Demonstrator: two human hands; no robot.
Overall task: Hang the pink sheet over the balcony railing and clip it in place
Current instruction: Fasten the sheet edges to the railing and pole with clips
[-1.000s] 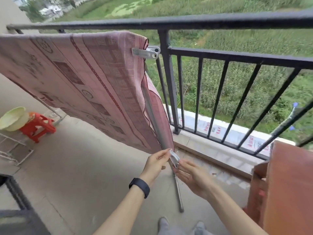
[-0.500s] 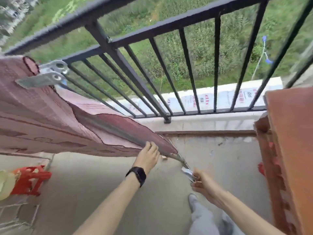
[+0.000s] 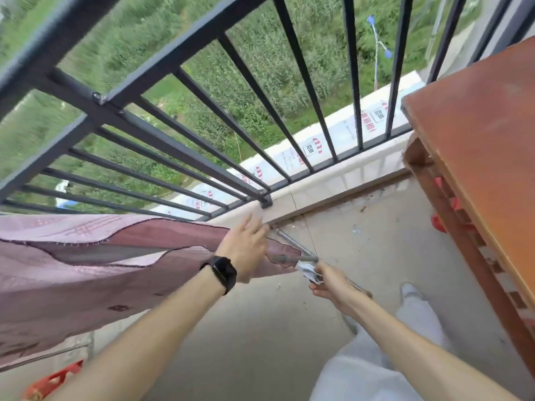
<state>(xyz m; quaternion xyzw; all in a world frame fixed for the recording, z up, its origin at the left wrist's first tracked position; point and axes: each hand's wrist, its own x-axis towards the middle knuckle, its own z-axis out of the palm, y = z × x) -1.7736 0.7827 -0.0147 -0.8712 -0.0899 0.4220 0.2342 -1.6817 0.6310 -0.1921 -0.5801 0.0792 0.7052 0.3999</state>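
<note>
The pink sheet (image 3: 86,279) stretches lengthwise from far left of the left hand (image 3: 246,250), and its corner points right, ending just short of the right hand (image 3: 327,282). The left hand lies on the sheet near that corner, fingers straight and spread. The right hand's fingers are curled around a metal clip (image 3: 308,272) at the corner's tip, beside a metal pole (image 3: 292,258). Beyond both hands stands the balcony railing (image 3: 162,140). The banner (image 3: 341,137) behind it has red and black print, too blurred to read.
</note>
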